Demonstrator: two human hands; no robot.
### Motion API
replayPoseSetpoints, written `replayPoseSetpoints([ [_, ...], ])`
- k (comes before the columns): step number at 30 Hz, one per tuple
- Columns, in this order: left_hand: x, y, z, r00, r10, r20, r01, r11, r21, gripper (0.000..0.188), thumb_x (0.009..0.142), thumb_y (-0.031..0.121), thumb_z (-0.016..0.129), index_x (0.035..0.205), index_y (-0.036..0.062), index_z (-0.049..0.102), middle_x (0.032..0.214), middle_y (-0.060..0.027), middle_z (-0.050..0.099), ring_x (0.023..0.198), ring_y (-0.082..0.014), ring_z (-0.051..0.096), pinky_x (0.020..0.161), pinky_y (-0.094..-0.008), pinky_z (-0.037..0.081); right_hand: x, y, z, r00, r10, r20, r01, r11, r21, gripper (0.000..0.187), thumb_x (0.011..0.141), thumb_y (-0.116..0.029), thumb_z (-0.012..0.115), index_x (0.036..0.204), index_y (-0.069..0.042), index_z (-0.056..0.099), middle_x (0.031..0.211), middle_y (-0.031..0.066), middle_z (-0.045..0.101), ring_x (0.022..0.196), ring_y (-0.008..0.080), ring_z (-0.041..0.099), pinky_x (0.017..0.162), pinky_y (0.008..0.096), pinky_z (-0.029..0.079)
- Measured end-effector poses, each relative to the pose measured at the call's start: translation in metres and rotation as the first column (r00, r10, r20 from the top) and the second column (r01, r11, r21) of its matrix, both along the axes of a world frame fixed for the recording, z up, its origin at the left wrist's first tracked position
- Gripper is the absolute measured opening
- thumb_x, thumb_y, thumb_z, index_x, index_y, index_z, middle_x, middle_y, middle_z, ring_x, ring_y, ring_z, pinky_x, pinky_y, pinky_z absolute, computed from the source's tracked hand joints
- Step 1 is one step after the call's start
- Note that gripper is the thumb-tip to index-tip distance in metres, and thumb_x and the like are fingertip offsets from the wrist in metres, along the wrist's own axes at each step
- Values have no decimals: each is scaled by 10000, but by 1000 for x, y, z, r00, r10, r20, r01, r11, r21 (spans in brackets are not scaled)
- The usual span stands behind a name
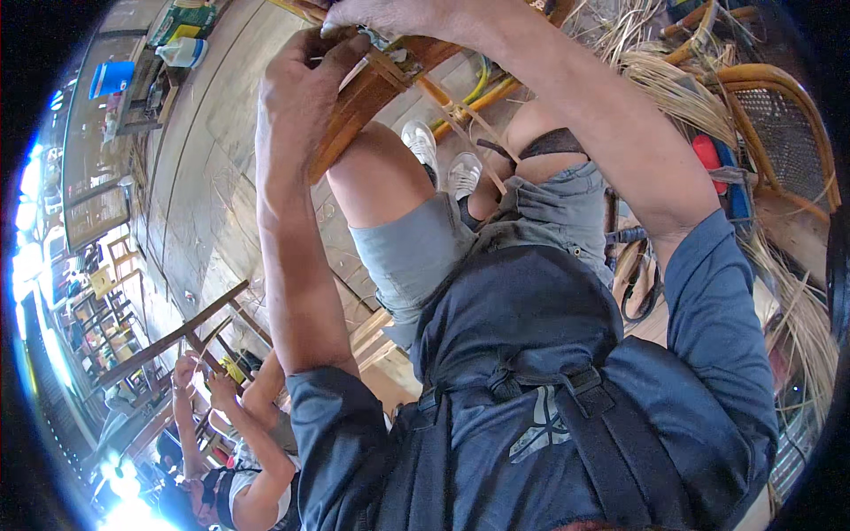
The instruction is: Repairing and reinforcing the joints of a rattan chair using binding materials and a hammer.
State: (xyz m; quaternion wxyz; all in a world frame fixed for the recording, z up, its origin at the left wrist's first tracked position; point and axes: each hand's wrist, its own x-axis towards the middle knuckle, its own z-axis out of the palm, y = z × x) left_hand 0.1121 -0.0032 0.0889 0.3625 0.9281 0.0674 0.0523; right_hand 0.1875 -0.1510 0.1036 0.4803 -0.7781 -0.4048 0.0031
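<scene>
Left hand [305, 84] and right hand [394, 16] meet at a brown wooden bar [356, 111]

The left grip is bent, thumb and fingers at the bar's upper part; whether it pinches anything cannot be told. The right grip, cut by the top edge, is equally unclear. The bar slants down to the left knee. Beyond are white sneakers [420, 142]; rightward, pale fibre strands [660, 88] and a cane-panelled chair [779, 119]. At lower left, a co-worker [257, 456] sits, hands raised.
</scene>
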Motion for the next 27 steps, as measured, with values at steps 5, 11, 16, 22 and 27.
replayPoseSetpoints([
  [5, 19, 18, -19, 984, -178, 12, 175, 954, -245, 341, 798, 317, 642, 976, 26, 639, 805, -17, 601, 676, -114, 501, 678, -266, 431, -1, 12, -16, 904, -58, 424, 94, 993, -66, 92, 775, -101, 619, 790, -10, 616, 670, 166, 598, 594, 236, 591, 544, 340, 453],
  [11, 14, -13, 14, 995, -35, -91, 14, 975, -222, 146, 795, 176, 623, 816, 34, 650, 697, -6, 580, 642, -108, 518, 600, -261, 412, -66, -53, -23, 867, -462, 187, 404, 871, 280, 149, 885, -96, 524, 859, 17, 618, 734, 107, 626, 600, 156, 582, 497, 216, 471],
  [16, 29, 23, -11, 957, -201, 210, 175, 975, 136, 316, 789, 332, 656, 931, 49, 656, 788, -15, 617, 661, -114, 494, 632, -249, 411, -114, -40, -110, 792, -606, -74, 609, 793, 17, 179, 858, -247, 539, 901, -90, 613, 722, 130, 601, 656, 271, 614, 569, 372, 473],
  [22, 43, 29, -26, 961, -247, 126, 220, 955, 197, 358, 777, 368, 671, 928, 44, 667, 753, -26, 608, 642, -114, 501, 631, -237, 413, -105, 3, -157, 761, -636, 129, 648, 753, -113, 275, 856, -330, 517, 757, -80, 573, 685, 135, 610, 611, 320, 608, 505, 422, 476],
  [27, 38, 22, -30, 979, -115, 169, 106, 992, 61, 389, 756, 399, 700, 849, 21, 673, 650, -17, 559, 578, -93, 454, 565, -240, 387, -107, 12, -143, 713, -695, 95, 701, 708, -87, 273, 852, -317, 505, 801, -60, 582, 618, 141, 603, 577, 330, 611, 504, 446, 487],
])
